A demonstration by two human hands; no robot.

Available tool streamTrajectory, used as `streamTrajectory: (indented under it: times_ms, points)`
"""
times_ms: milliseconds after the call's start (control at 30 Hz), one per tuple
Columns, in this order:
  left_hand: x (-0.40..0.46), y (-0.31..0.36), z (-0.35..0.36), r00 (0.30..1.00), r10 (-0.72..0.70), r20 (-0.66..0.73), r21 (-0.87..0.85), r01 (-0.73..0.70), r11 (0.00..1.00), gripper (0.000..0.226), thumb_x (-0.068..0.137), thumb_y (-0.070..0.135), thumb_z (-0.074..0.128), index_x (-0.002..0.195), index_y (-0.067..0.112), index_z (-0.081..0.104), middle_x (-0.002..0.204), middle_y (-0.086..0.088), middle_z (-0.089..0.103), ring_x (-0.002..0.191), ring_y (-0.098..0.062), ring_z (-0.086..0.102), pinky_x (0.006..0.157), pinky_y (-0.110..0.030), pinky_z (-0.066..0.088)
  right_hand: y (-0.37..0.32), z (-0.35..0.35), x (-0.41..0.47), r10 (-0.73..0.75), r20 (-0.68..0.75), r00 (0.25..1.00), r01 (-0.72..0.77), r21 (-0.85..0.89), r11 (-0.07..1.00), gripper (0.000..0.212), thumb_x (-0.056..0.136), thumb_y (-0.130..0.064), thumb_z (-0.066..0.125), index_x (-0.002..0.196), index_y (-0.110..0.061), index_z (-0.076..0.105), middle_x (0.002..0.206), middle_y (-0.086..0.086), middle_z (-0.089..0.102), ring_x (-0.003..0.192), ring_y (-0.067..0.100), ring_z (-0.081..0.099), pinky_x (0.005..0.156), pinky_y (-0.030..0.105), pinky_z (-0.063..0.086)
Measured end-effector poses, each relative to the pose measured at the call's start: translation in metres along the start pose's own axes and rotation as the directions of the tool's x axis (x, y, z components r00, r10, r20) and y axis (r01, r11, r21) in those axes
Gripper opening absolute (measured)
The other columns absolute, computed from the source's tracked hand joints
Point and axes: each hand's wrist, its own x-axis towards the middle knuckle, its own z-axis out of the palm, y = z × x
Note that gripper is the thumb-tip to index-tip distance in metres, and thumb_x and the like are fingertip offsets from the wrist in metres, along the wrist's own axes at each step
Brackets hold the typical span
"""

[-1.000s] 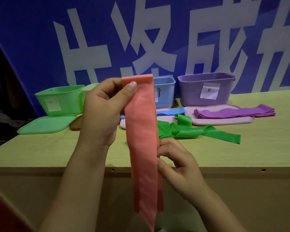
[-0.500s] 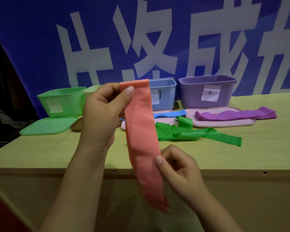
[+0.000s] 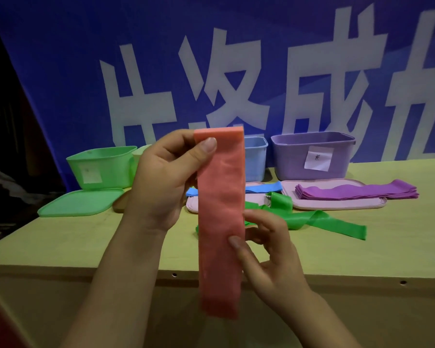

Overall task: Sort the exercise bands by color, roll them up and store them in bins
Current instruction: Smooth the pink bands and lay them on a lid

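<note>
A red exercise band (image 3: 221,222) hangs straight down in front of the table edge, folded double. My left hand (image 3: 166,182) pinches its top fold between thumb and fingers. My right hand (image 3: 269,254) holds its right edge about halfway down, thumb on the front. Behind it a green band (image 3: 319,221) lies loose and twisted on the table. A blue band (image 3: 264,188) rests on a pink lid (image 3: 192,205). A folded purple band (image 3: 357,192) lies on another pink lid (image 3: 337,205).
Along the back stand a green bin (image 3: 103,167), a pale bin mostly hidden by my left hand, a blue bin (image 3: 255,159) and a purple bin (image 3: 312,154). A green lid (image 3: 81,202) lies at the left. A blue banner hangs behind the wooden table (image 3: 60,242).
The red band's lower end has swung from a slant to hang straight and flat. My right hand has shifted its hold up on the band's right edge.
</note>
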Motion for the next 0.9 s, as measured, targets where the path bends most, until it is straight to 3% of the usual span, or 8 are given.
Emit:
streamTrajectory:
  times_ms: [133, 200, 300, 400, 500, 600, 767, 900]
  points:
    - [0.001, -0.002, 0.004, 1.0, 0.018, -0.02, -0.006, -0.018, 1.0, 0.017, 0.069, 0.025, 0.061, 0.084, 0.019, 0.066, 0.07, 0.009, 0.069, 0.069, -0.006, 0.066, 0.061, -0.021, 0.055, 0.001, 0.001, 0.013, -0.043, -0.002, 0.999, 0.043, -0.05, 0.998, 0.007, 0.088, -0.023, 0.056, 0.093, -0.026, 0.053, 0.088, -0.018, 0.054, 0.078, -0.002, 0.051, 0.073, 0.009, 0.04]
    - [0.0, -0.004, 0.006, 0.999, 0.02, -0.029, -0.012, -0.02, 1.0, 0.016, 0.068, 0.025, 0.062, 0.082, 0.021, 0.067, 0.07, 0.01, 0.069, 0.07, -0.007, 0.065, 0.062, -0.024, 0.054, 0.001, 0.001, 0.016, 0.003, 0.018, 1.0, -0.003, 0.013, 1.0, 0.006, 0.086, -0.021, 0.056, 0.088, -0.026, 0.055, 0.082, -0.021, 0.052, 0.074, -0.002, 0.048, 0.07, 0.011, 0.038]
    - [0.0, -0.006, 0.008, 0.999, 0.014, -0.045, -0.009, -0.015, 1.0, 0.012, 0.07, 0.025, 0.063, 0.08, 0.023, 0.069, 0.069, 0.01, 0.067, 0.067, -0.007, 0.062, 0.058, -0.027, 0.052, 0.0, -0.001, 0.018, 0.108, 0.087, 0.99, -0.125, 0.227, 0.966, 0.013, 0.082, -0.021, 0.061, 0.085, -0.034, 0.061, 0.083, -0.019, 0.057, 0.075, 0.001, 0.052, 0.068, 0.013, 0.039]
    - [0.001, -0.009, 0.006, 0.999, -0.009, -0.033, -0.036, 0.008, 0.999, 0.013, 0.073, 0.022, 0.062, 0.084, 0.018, 0.065, 0.067, 0.011, 0.065, 0.065, -0.005, 0.061, 0.057, -0.021, 0.052, -0.001, -0.006, 0.022, 0.177, 0.197, 0.964, -0.24, 0.37, 0.897, 0.019, 0.078, -0.02, 0.064, 0.089, -0.034, 0.071, 0.098, -0.013, 0.061, 0.091, 0.006, 0.06, 0.076, 0.014, 0.044]
    - [0.002, -0.012, 0.005, 0.999, -0.022, -0.036, -0.039, 0.021, 0.999, 0.011, 0.072, 0.022, 0.062, 0.082, 0.019, 0.066, 0.068, 0.009, 0.065, 0.067, -0.007, 0.061, 0.061, -0.022, 0.053, 0.002, -0.006, 0.024, 0.196, 0.286, 0.938, -0.275, 0.27, 0.923, 0.017, 0.078, -0.026, 0.063, 0.088, -0.036, 0.073, 0.09, -0.016, 0.068, 0.085, 0.007, 0.064, 0.075, 0.018, 0.048]
    - [0.002, -0.012, 0.005, 0.993, 0.069, -0.095, 0.088, -0.06, 0.994, 0.006, 0.078, 0.019, 0.064, 0.08, 0.024, 0.068, 0.07, 0.011, 0.067, 0.071, -0.01, 0.062, 0.065, -0.027, 0.054, 0.007, 0.001, 0.019, 0.188, 0.318, 0.929, -0.255, 0.186, 0.949, 0.012, 0.078, -0.025, 0.064, 0.087, -0.032, 0.069, 0.084, -0.019, 0.069, 0.077, 0.008, 0.064, 0.072, 0.018, 0.049]
    - [0.02, -0.001, -0.012, 0.934, 0.062, -0.352, 0.046, -0.049, 0.998, 0.013, 0.087, 0.012, 0.061, 0.08, 0.022, 0.065, 0.068, 0.012, 0.067, 0.065, -0.001, 0.064, 0.062, -0.021, 0.054, 0.021, 0.011, -0.001, 0.267, 0.424, 0.866, -0.363, 0.163, 0.918, 0.019, 0.079, -0.006, 0.067, 0.086, -0.022, 0.073, 0.083, -0.026, 0.068, 0.084, -0.004, 0.064, 0.077, 0.01, 0.044]
    - [0.041, 0.007, -0.042, 0.902, 0.039, -0.431, 0.068, -0.01, 0.998, 0.009, 0.09, 0.016, 0.06, 0.085, 0.021, 0.065, 0.079, 0.005, 0.066, 0.07, -0.004, 0.065, 0.066, -0.024, 0.055, 0.025, 0.025, -0.003, 0.287, 0.554, 0.782, -0.399, 0.09, 0.913, 0.015, 0.083, -0.006, 0.066, 0.089, -0.02, 0.07, 0.084, -0.019, 0.066, 0.081, -0.002, 0.06, 0.075, 0.011, 0.043]
